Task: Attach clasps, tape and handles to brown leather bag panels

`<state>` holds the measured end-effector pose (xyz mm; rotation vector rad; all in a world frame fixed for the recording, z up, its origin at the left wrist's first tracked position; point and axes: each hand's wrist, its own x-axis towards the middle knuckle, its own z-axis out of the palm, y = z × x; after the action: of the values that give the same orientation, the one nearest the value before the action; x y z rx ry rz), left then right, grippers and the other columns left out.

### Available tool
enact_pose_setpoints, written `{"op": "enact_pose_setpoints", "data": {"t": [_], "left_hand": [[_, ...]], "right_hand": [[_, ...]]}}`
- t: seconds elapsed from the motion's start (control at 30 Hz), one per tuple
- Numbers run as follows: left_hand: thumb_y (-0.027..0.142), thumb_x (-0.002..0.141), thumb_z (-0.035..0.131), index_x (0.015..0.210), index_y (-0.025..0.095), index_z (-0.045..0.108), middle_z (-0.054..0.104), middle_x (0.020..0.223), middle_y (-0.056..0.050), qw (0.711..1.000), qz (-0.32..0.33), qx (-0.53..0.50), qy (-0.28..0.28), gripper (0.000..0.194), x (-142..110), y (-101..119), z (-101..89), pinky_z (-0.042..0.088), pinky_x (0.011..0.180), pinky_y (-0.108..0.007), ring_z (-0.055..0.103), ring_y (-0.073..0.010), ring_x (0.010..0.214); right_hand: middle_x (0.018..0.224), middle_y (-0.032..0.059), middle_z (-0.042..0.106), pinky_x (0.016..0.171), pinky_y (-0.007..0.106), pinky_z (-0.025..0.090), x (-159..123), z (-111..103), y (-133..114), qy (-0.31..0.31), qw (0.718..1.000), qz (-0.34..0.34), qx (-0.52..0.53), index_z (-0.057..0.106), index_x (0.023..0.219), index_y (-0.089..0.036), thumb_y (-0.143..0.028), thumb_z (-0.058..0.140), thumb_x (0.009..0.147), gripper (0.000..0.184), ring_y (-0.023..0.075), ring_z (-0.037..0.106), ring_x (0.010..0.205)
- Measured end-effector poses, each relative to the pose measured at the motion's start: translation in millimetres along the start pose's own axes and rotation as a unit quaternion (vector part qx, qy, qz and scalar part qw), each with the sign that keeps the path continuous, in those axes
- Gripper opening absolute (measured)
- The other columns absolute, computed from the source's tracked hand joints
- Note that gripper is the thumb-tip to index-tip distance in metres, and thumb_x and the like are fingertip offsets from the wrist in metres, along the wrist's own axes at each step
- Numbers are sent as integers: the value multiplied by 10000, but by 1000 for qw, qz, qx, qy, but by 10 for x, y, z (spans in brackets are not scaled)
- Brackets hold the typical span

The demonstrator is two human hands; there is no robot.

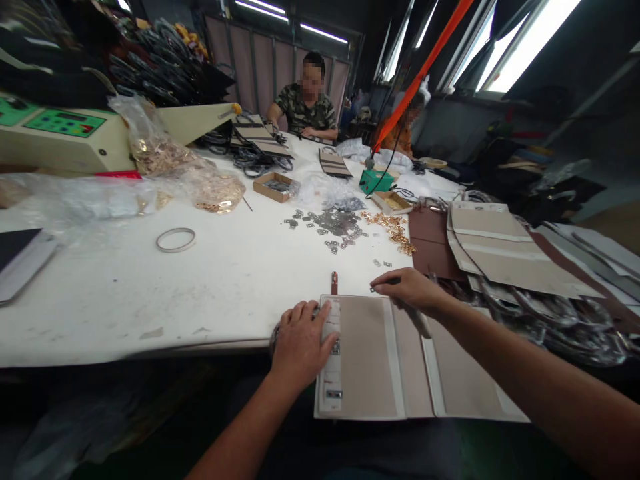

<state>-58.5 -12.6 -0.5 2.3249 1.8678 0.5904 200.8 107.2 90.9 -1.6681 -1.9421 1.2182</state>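
Note:
A beige bag panel [367, 360] with pale strips lies opened out at the table's front edge. My left hand [303, 343] rests on its left border, fingers stretched out, beside metal fittings [334, 395] set in a white strip. A brown strap end [335, 283] with metal on it sticks out past the panel's far edge. Over the panel's far edge, my right hand [413, 290] is closed around a slim tool [419, 323] whose kind I cannot make out. At its fingertips is a small metal plate [373, 289]; whether the fingers pinch it is unclear.
Loose metal plates [340, 223] and gold-coloured fittings [395, 230] lie beyond my hands. Stacked bag panels [500, 237] stand at right. A tape ring [175, 240], a cardboard box [274, 187] and a green device [376, 181] are on the table. Across it sits a person [307, 110].

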Motion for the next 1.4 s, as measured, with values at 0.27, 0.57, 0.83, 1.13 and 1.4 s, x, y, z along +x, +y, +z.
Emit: {"op": "enact_pose_setpoints", "data": {"t": [0.27, 0.57, 0.83, 1.13, 1.4], "left_hand": [[506, 956, 586, 1487, 264, 481, 559, 1428, -96, 1000, -4, -10, -7, 593, -9, 13, -20, 364, 1090, -491, 447, -318, 1319], [502, 944, 607, 1468, 266, 496, 564, 1419, -93, 1000, -10, -23, -12, 586, 8, 13, -25, 364, 1080, -489, 450, -312, 1303], [470, 897, 676, 1399, 256, 568, 624, 1336, -88, 999, -7, -40, -18, 557, 83, -4, -93, 407, 1011, -481, 504, -308, 1235], [402, 944, 543, 1343, 210, 608, 763, 1008, -62, 974, -89, -150, -143, 448, 582, -133, -275, 479, 817, -335, 669, -248, 977], [381, 872, 612, 895, 168, 648, 728, 750, -80, 928, -161, -195, -273, 217, 978, -97, -308, 491, 615, -304, 717, -239, 698]], "right_hand": [[545, -33, 613, 498, 230, 389, 116, 1015, -157, -1, 999, -21, 33, 759, 898, -171, -312, 744, 775, 188, 118, 521, 494], [564, -38, 624, 548, 241, 399, 177, 1021, -107, -4, 999, -15, -32, 740, 828, -180, -336, 737, 795, 160, 123, 545, 522], [916, 33, 778, 801, 291, 471, 89, 1004, -74, 42, 990, -94, -97, 786, 872, -215, -269, 693, 837, 114, 206, 680, 876], [814, 20, 742, 674, 273, 418, 125, 1019, -107, 54, 991, -64, -107, 726, 810, -209, -252, 721, 807, 43, 186, 645, 759], [793, 14, 711, 642, 260, 391, 198, 989, 28, 37, 995, -69, -60, 706, 828, -201, -280, 727, 809, 84, 163, 611, 726]]}}
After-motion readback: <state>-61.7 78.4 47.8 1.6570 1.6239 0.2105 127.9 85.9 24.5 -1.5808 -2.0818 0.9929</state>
